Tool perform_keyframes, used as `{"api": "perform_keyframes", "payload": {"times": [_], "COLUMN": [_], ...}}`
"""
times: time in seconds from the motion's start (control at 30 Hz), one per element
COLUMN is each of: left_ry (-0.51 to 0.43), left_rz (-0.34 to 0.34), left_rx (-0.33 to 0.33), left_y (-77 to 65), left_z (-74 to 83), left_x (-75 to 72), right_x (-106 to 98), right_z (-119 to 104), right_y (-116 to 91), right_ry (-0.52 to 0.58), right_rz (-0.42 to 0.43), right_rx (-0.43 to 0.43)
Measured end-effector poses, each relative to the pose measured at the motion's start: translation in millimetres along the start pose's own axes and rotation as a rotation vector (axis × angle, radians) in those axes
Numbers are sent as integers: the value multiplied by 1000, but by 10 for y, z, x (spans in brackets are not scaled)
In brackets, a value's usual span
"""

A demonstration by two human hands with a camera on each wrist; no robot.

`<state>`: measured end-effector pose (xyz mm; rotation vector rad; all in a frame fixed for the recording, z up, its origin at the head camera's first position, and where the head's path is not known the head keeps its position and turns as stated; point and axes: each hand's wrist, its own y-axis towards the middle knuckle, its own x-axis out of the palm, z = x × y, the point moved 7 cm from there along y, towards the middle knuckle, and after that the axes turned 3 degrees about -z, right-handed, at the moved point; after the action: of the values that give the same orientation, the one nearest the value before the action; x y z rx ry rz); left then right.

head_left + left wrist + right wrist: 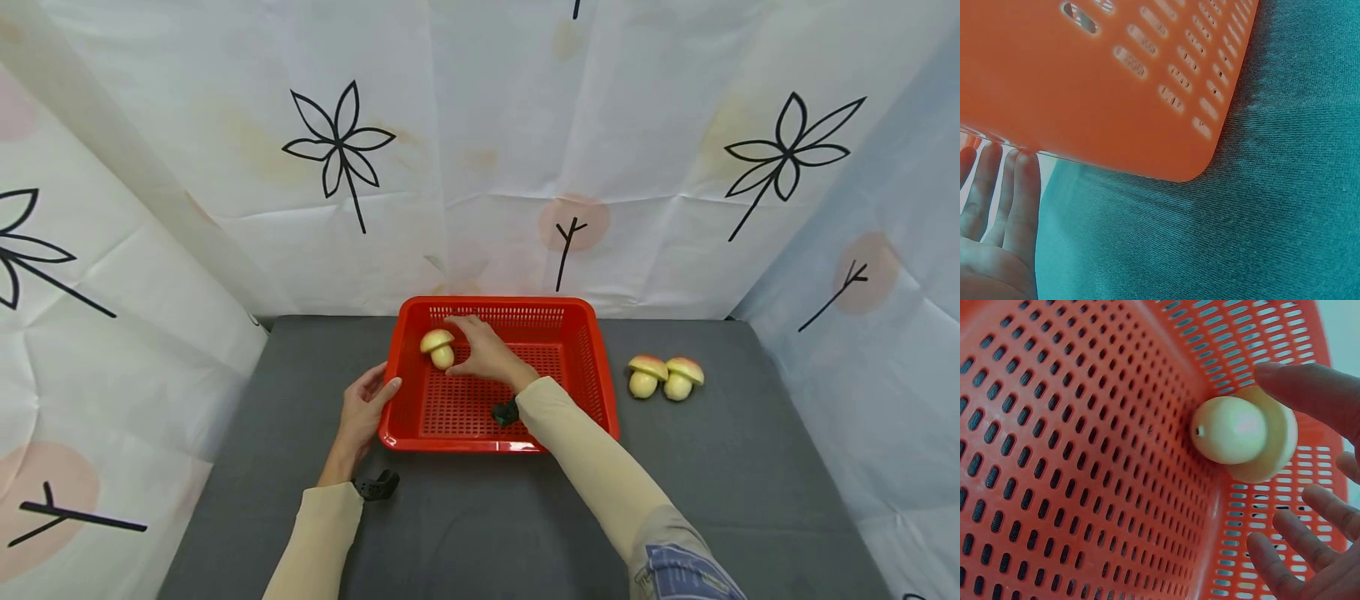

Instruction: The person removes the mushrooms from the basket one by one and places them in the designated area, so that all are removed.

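A red plastic basket [501, 446] with slotted walls stands on the grey table. My left hand [363, 408] holds its left rim, thumb over the edge and fingers against the outside; in the left wrist view straight fingers [1025, 194] touch the basket wall [1116, 119]. Inside the basket, at the left, a toy mushroom [441, 354] with a yellowish cap and pale stem leans against the wall. Beside it is my right hand [483, 354], fingers spread and grasping nothing. In the right wrist view the thumb overlaps the edge of the mushroom's cap [1282, 440]; contact is unclear.
Two more toy mushrooms [666, 377] with reddish-yellow caps stand side by side on the table, right of the basket. White cloth [480, 167] with black plant drawings hangs behind the table and along both sides.
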<state>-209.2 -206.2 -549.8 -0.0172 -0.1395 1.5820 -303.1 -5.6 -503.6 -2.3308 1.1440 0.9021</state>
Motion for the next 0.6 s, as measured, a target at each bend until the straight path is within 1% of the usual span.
{"api": "perform_keyframes", "payload": {"times": [0.1, 0.27, 0.53, 0.6], "left_ry": [3, 6, 30, 25], "left_rz": [3, 2, 7, 9], "left_rx": [0, 18, 24, 21], "left_y": [2, -7, -6, -5], "left_z": [6, 19, 17, 12], "left_x": [-2, 6, 13, 6], "right_x": [33, 62, 109, 131], "right_z": [-15, -57, -45, -34], "right_y": [38, 90, 188, 209], "right_ry": [-9, -14, -84, -104], "right_rz": [-17, -27, -56, -63], "right_rx": [10, 17, 20, 26]}}
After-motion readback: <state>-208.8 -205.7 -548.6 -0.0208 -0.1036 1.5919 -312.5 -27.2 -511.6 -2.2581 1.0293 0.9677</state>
